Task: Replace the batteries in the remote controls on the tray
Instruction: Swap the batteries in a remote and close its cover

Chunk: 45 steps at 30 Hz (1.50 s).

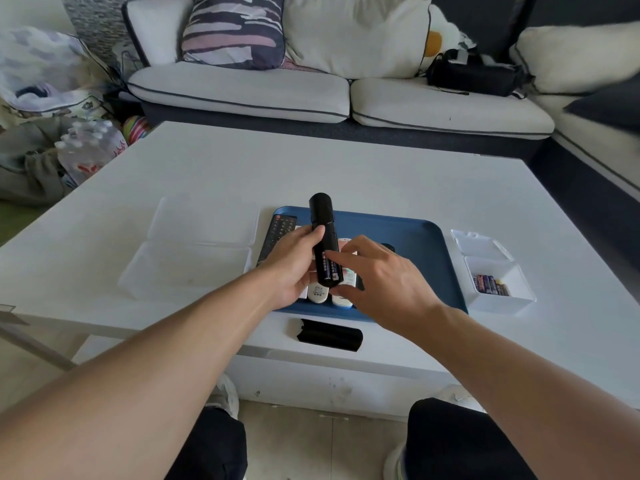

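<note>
Currently, black remote (322, 223): held above the blue tray (415, 233), back side up, cover off, purple batteries (329, 266) seated in the bay.
Left hand (294, 261): fingers wrapped around the remote.
Right hand (377, 275): fingertips pressing the batteries.
Cover (329, 336): on the white counter (346, 168), near edge.
Spare batteries (491, 284): in white box (498, 299), right of tray.
Room: sofa (311, 91) behind.

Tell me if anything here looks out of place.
Only the black battery cover, lying loose on the white table in front of the blue tray, off the black remote that the left hand holds. That fits the job.
</note>
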Each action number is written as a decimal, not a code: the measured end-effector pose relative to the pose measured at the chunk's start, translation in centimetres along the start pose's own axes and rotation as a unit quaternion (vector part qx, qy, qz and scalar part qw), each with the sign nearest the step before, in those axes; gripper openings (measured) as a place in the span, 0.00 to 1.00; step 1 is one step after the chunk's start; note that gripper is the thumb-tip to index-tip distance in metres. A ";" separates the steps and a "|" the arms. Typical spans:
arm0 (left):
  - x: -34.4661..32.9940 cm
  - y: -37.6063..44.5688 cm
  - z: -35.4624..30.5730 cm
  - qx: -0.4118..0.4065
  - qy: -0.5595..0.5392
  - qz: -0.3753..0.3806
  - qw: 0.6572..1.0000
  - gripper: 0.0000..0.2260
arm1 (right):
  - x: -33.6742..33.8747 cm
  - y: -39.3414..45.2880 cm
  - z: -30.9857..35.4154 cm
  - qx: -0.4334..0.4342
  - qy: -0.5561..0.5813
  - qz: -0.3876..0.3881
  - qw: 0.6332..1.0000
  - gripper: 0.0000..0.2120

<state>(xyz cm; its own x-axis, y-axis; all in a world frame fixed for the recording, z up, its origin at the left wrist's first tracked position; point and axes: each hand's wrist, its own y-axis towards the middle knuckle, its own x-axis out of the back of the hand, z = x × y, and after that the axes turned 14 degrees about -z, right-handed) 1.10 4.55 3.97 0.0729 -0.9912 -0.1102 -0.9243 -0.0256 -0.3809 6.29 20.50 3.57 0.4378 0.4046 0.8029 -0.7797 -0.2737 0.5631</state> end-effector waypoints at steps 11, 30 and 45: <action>-0.2 -0.8 -0.1 0.001 -0.029 0.005 1.000 0.11 | 0.9 1.5 0.3 -0.026 0.013 0.078 0.997 0.21; -1.0 -1.0 0.5 -0.005 0.003 -0.035 0.999 0.11 | 0.9 2.2 0.8 -0.224 0.146 0.149 0.952 0.12; -0.8 -1.4 -0.5 0.092 -0.026 -0.003 0.995 0.14 | 1.9 2.1 0.6 -0.270 0.235 0.103 0.928 0.06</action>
<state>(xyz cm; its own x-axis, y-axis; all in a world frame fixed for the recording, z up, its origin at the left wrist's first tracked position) 2.16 5.33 5.06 0.1023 -0.9829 -0.1530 -0.8397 -0.0029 -0.5430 5.72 20.22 6.44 0.1107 0.7625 0.6375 -0.9913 0.0390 0.1255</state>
